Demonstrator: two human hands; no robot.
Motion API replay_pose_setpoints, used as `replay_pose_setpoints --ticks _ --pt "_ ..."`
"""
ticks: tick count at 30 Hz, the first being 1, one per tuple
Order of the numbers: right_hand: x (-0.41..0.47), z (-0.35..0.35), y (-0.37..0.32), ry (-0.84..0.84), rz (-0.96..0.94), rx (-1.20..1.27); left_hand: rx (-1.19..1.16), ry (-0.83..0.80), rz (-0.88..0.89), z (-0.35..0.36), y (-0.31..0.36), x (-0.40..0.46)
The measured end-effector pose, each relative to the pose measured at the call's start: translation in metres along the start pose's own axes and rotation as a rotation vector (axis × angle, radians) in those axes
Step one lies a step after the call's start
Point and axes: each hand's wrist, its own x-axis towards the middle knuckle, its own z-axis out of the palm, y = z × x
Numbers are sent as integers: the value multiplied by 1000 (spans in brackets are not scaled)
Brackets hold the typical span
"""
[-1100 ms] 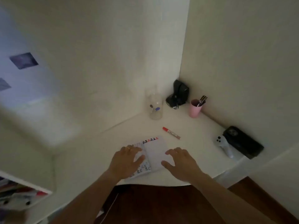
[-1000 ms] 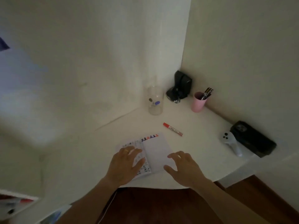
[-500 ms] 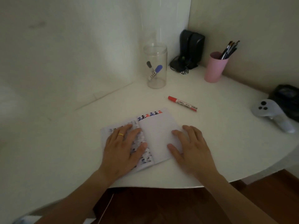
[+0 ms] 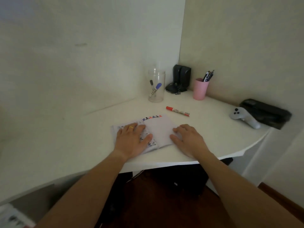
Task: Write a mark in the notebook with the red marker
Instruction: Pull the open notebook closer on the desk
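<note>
An open notebook (image 4: 158, 129) lies flat on the white corner desk (image 4: 205, 137), with a row of blue and red marks along the top of its right page. My left hand (image 4: 133, 140), wearing a gold ring, rests palm down on the left page. My right hand (image 4: 189, 140) lies flat on the right page's outer edge. Neither hand holds anything. The red marker (image 4: 177, 111), capped, lies on the desk just beyond the notebook, to the upper right of it and apart from both hands.
At the back corner stand a clear jar (image 4: 156, 86) holding a blue and a black marker, black speakers (image 4: 181, 78) and a pink cup (image 4: 200, 88) of pens. A grey controller (image 4: 245, 118) and a black case (image 4: 266, 112) lie at the right edge.
The camera has tilted down and moved closer to the desk. Both hands have stayed flat on the notebook, and the marker has not moved.
</note>
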Motion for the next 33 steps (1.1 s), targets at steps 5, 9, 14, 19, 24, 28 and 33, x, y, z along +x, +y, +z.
replay_pose_setpoints --ticks 5,9,14,19,24,28,33 --pt "-1 -4 -3 0 7 -18 13 -27 23 -2 1 -3" --pt "5 1 2 41 -12 -50 76 -35 73 -3 2 0" --pt "16 8 9 81 -39 -79 103 -54 124 -6 -4 12" --pt "20 10 13 86 -51 -77 -10 -146 129 -15 -12 50" --pt "18 10 11 114 -54 -52 -160 -130 58 -2 -23 81" --pt "21 8 8 105 -62 -95 -161 -126 62 3 -31 107" --pt "74 -9 -1 45 -55 -239 -149 -177 131 10 -37 129"
